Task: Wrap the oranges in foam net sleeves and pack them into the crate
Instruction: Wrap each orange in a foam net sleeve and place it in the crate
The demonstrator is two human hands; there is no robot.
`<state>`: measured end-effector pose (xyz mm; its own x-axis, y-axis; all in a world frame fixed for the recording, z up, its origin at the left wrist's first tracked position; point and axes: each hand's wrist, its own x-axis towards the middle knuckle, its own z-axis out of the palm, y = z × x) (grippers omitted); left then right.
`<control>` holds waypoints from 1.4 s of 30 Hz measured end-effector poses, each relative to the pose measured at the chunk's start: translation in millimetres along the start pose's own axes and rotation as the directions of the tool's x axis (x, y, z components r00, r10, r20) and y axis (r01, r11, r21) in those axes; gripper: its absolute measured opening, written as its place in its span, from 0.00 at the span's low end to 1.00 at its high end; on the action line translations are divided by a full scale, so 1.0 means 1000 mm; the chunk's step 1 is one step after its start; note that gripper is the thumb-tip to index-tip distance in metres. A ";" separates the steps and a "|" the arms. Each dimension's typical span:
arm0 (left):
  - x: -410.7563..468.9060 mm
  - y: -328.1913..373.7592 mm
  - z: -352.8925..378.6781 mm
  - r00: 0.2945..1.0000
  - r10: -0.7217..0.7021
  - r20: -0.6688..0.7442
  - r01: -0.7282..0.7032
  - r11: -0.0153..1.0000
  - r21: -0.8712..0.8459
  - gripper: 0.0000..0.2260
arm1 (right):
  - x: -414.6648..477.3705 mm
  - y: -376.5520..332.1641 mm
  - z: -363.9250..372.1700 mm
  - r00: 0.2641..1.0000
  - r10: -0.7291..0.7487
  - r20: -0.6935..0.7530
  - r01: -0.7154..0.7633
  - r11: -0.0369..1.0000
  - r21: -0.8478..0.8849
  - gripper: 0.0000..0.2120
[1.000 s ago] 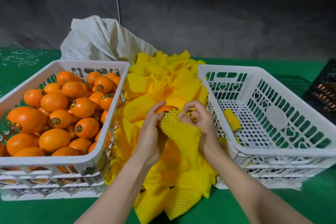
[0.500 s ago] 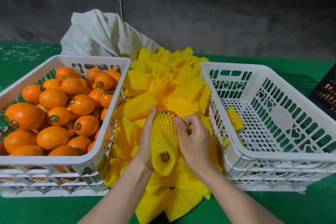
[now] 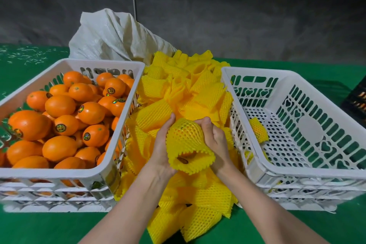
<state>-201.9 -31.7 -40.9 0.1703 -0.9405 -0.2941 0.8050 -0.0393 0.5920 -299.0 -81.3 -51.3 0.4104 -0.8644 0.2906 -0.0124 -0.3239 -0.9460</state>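
1. I can read no text or number.
2. In the white crate (image 3: 49, 172), several oranges (image 3: 59, 105) wear round dark-and-gold stickers (image 3: 60, 128), print too small.
3. Right of that crate, the sleeved orange (image 3: 184, 136) I hold shows a dark, illegible sticker (image 3: 182, 160).

Light: bright, even, from above
Back wall (image 3: 237, 16): dim, murky
Shadows: soft, faint
Edges: wide-angle bend — crate (image 3: 297, 77) rims curve
Sharpness: slightly soft throughout
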 end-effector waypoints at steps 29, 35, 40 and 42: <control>0.016 0.010 0.007 0.856 0.505 -0.111 -0.351 0.726 0.591 0.22 | -0.002 -0.003 -0.007 0.906 0.281 0.317 -0.413 0.753 0.512 0.22; 0.009 0.022 0.003 0.990 -0.022 -0.143 0.095 0.843 0.530 0.27 | 0.006 -0.007 -0.018 0.962 0.156 0.225 -0.221 0.928 0.300 0.25; 0.002 0.020 0.007 0.979 -0.203 0.005 0.186 0.908 0.376 0.31 | 0.012 -0.005 -0.022 0.975 0.092 0.202 -0.147 0.950 0.275 0.14; 0.003 0.020 0.007 0.981 -0.193 0.022 0.171 0.911 0.376 0.31 | 0.016 -0.005 -0.023 0.977 0.144 0.158 -0.187 0.933 0.308 0.25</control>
<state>-189.1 -37.5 -24.9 -0.0012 -0.9225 -0.3861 0.5487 -0.3234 0.7709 -313.1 -102.3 -38.7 0.5430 -0.8303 0.1253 0.1924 -0.0222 -0.9811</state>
